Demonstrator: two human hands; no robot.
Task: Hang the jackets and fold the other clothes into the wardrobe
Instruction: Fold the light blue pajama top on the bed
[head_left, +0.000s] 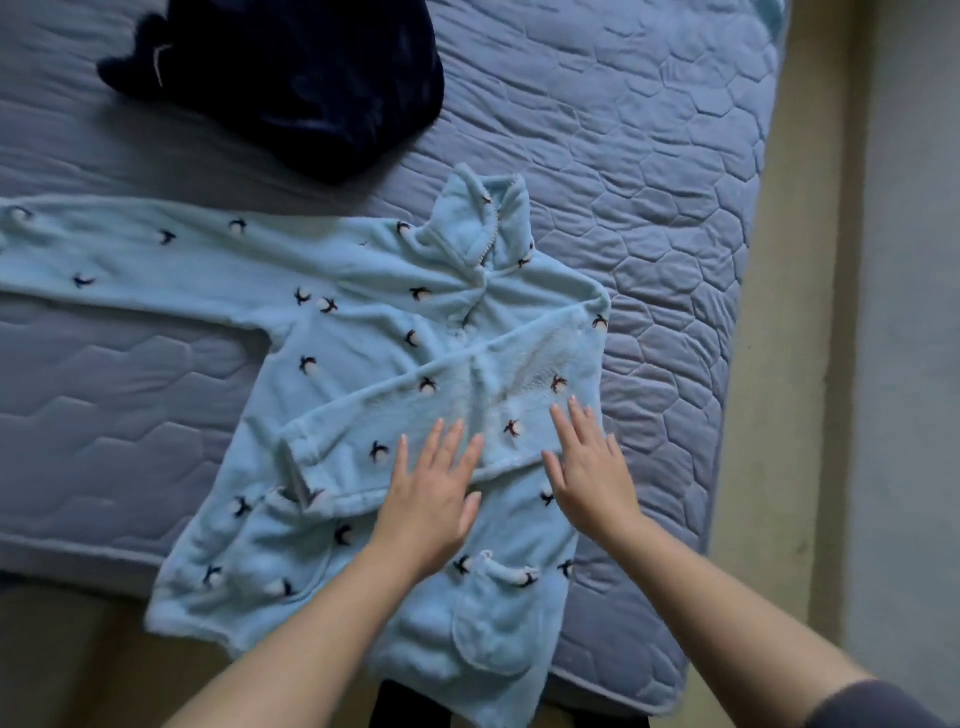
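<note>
I see the pale blue fleece top (363, 322) lying flat on the bed (649, 156). Its long axis runs 12 to 6, with the collar at 12 and the hem over the bed's edge. One sleeve (156, 260) stretches toward 9; the other is folded across the chest. The left hand (431, 493) and right hand (592, 467) press on the folded sleeve with fingers straight. A navy garment (311, 78) sits at 11.

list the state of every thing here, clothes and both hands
light blue fleece top: spread flat on the mattress, front up, hem over the edge
folded sleeve: laid across the front
other sleeve: stretched out straight, not folded
dark navy garment: bunched in a heap, unfolded
left hand: flat, fingers straight, presses the folded sleeve
right hand: flat, fingers straight, presses the folded sleeve
mattress: quilted cover on
</note>
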